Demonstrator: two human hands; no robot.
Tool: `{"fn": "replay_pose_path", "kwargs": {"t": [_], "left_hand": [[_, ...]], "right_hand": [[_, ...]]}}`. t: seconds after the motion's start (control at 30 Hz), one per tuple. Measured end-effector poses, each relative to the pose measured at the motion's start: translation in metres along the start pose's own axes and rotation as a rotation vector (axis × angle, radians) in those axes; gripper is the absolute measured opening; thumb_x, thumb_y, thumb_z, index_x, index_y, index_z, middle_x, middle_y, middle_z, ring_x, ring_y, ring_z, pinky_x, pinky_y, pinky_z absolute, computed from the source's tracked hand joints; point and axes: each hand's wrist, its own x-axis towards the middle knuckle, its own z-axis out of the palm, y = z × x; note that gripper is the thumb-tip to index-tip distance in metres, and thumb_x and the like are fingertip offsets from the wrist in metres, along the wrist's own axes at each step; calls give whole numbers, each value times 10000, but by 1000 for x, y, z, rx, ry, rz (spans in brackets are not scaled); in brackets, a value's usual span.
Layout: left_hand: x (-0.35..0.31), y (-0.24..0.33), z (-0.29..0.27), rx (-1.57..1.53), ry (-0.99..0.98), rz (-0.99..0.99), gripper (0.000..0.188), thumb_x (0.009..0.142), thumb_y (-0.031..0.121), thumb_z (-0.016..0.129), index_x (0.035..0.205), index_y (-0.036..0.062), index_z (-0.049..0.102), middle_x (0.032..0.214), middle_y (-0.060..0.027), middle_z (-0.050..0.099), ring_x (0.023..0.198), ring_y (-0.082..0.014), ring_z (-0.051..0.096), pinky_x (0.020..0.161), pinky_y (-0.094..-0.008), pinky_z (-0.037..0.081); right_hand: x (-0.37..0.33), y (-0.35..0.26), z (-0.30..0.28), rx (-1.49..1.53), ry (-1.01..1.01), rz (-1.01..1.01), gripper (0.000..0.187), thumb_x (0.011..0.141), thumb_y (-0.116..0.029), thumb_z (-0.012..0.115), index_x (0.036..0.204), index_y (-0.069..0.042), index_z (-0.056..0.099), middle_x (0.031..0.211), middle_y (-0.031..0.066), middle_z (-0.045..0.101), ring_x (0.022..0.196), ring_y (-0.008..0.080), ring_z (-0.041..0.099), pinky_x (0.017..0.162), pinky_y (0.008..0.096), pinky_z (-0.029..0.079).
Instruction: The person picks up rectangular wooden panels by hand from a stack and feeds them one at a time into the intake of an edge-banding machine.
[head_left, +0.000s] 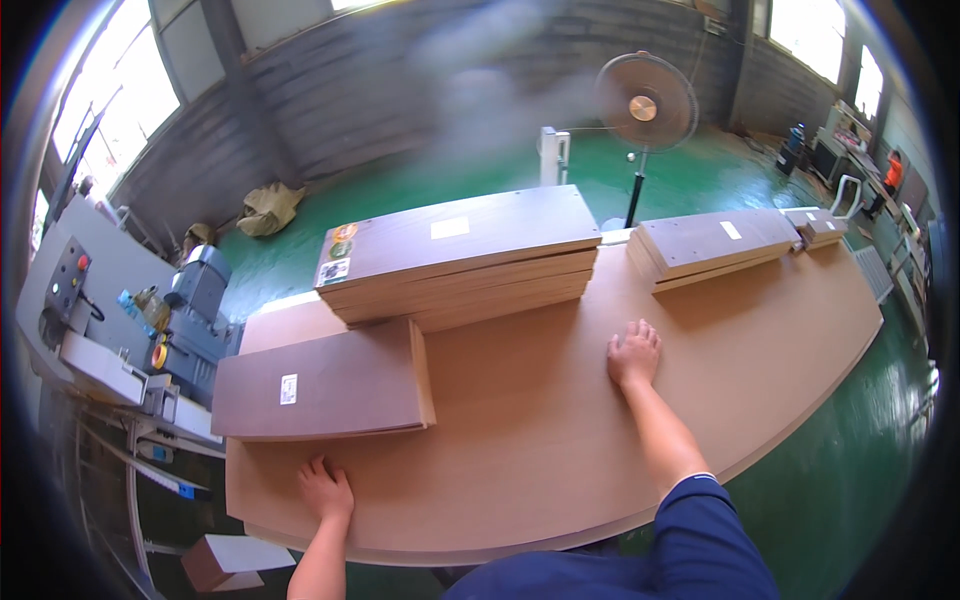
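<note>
Both hands rest on a broad brown board (520, 420) that makes the worktop. My left hand (327, 490) lies with fingers spread near the front left edge, holding nothing. Just beyond it is a dark brown panel stack (320, 385) with a small white label. My right hand (635, 355) lies flat on the board right of the middle, also without anything in it. Behind and between the hands stands a taller stack of brown panels (470, 235), bearing a white label and round stickers at its left end. A lower panel stack (715, 242) sits beyond my right hand.
At the left stands a grey machine (110, 290) with control buttons and a motor. A pedestal fan (645, 105) stands behind the worktop. A small panel stack (823, 230) lies at the far right end. A person in orange (893, 170) is in the right background.
</note>
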Motion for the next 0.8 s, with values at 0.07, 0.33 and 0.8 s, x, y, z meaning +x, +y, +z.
{"fn": "replay_pose_path", "kwargs": {"t": [0.07, 0.33, 0.8], "left_hand": [[1, -5, 4, 0, -8, -31, 362, 918, 258, 589, 1233, 81, 568, 1247, -189, 555, 1192, -403, 495, 1035, -515, 428], [2, 0, 4, -29, 15, 23, 381, 892, 273, 617, 1223, 91, 576, 1238, -181, 554, 1181, -399, 499, 1036, -503, 422], [2, 1, 2, -45, 38, 24, 395, 895, 284, 612, 1234, 86, 577, 1226, -186, 554, 1140, -406, 509, 1003, -513, 427]], "right_hand": [[2, 0, -5, -22, -41, -25, 529, 957, -388, 529, 1351, -38, 577, 1517, 206, 497, 1419, 360, 434, 1196, 491, 300], [0, 8, -1, -20, 17, -3, 488, 951, -358, 540, 1296, -14, 570, 1472, 221, 523, 1386, 369, 450, 1176, 476, 323], [-1, 4, -5, 17, 11, 3, 472, 958, -328, 551, 1313, -17, 558, 1490, 220, 494, 1399, 355, 424, 1194, 470, 291]]}}
